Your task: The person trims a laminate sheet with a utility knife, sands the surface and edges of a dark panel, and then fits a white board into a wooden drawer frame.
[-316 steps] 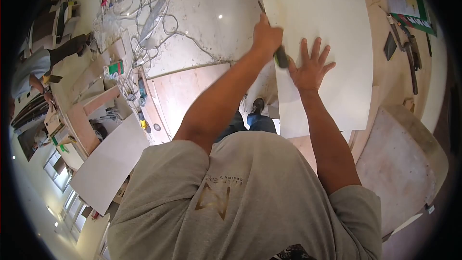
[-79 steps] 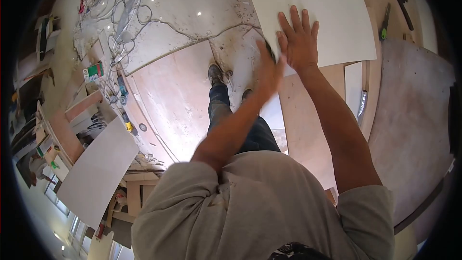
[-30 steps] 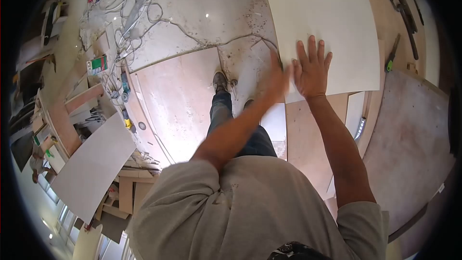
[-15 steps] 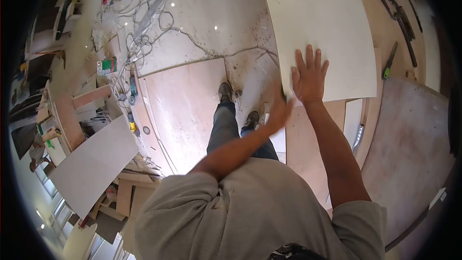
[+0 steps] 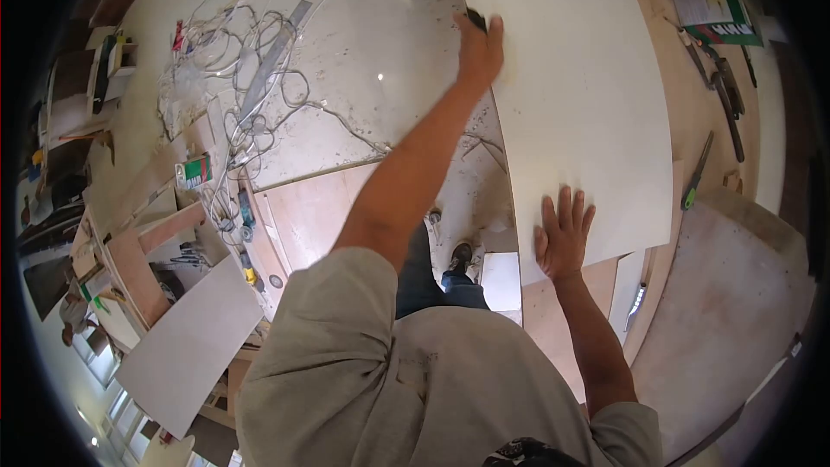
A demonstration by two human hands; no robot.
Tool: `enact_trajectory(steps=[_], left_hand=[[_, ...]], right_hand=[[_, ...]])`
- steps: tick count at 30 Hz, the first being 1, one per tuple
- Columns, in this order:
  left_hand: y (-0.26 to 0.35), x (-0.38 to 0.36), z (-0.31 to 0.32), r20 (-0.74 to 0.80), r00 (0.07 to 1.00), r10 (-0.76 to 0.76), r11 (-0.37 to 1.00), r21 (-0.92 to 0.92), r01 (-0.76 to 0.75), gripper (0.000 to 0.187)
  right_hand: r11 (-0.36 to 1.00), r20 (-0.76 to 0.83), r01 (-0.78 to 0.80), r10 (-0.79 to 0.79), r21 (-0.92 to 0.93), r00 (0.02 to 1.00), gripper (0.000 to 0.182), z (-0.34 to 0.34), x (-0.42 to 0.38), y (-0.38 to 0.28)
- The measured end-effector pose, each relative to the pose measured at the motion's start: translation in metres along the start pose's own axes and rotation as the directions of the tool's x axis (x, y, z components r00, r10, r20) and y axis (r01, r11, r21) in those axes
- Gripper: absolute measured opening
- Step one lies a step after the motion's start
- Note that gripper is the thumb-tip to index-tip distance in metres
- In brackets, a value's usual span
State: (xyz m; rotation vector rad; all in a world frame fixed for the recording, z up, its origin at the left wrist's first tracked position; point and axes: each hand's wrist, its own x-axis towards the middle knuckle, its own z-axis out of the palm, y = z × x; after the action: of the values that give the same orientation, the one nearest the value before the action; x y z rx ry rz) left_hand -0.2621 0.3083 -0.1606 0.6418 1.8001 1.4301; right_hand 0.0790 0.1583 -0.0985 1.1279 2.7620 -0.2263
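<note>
Your big board (image 5: 588, 104) is creamy white. Your shirt (image 5: 415, 380) is grey. The little box (image 5: 198, 171) is green and white.

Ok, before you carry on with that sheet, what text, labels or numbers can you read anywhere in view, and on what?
Green and white box by the cables: white lettering, too blurred to read.
Green and white booklet on the bench: white letters on its green band, too small to read.
Shirt: no print legible.
White sheet under the left hand and right hand: no marks.
Nothing else carries readable text.
</note>
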Motion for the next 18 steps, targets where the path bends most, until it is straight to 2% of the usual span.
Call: enact_trajectory(steps=[1, 3, 6, 8, 11, 12, 14, 17, 18], left_hand=[[0.010, 0.032, -0.007, -0.008, 1.000, -0.003, 1.000, 0.015, 0.003, 0.097], [0.030, 0.088, -0.022, 0.034, 0.998, -0.046, 0.991, -0.121, 0.050, 0.098], [0.048, 0.149, -0.037, 0.043, 0.998, -0.051, 0.989, -0.140, 0.057, 0.095], [0.023, 0.135, -0.028, 0.006, 1.000, -0.029, 0.991, -0.130, 0.029, 0.091], [-0.012, 0.023, -0.003, 0.054, 0.998, 0.017, 0.997, -0.080, -0.013, 0.089], [-0.008, -0.032, 0.004, 0.076, 0.994, -0.078, 0.993, -0.082, 0.084, 0.089], [-0.007, -0.088, 0.003, 0.150, 0.988, -0.049, 0.984, -0.165, 0.074, 0.091], [0.006, -0.031, -0.006, 0.129, 0.965, -0.227, 0.961, -0.130, 0.244, 0.096], [-0.006, 0.014, -0.008, 0.063, 0.992, -0.114, 0.991, -0.066, 0.118, 0.094]], right_hand=[[1.000, -0.006, 0.004, -0.004, 0.009, 1.000, 0.057, 0.002, -0.001, -0.001], [1.000, 0.014, -0.006, 0.006, -0.012, 1.000, 0.059, 0.003, 0.001, 0.001], [1.000, -0.024, 0.007, -0.007, -0.003, 1.000, 0.060, 0.006, -0.001, 0.001], [1.000, -0.020, 0.006, -0.006, 0.011, 1.000, 0.057, 0.009, -0.002, 0.002], [1.000, -0.025, 0.006, -0.006, 0.021, 1.000, 0.056, 0.011, 0.000, 0.004], [1.000, -0.020, 0.008, -0.007, 0.028, 1.000, 0.056, 0.010, -0.001, 0.003], [1.000, -0.011, 0.012, -0.012, 0.017, 1.000, 0.056, 0.010, -0.001, 0.005], [1.000, 0.011, 0.012, -0.012, 0.022, 1.000, 0.056, 0.010, -0.005, 0.004], [1.000, 0.003, 0.004, -0.004, 0.019, 1.000, 0.056, 0.009, -0.002, 0.005]])
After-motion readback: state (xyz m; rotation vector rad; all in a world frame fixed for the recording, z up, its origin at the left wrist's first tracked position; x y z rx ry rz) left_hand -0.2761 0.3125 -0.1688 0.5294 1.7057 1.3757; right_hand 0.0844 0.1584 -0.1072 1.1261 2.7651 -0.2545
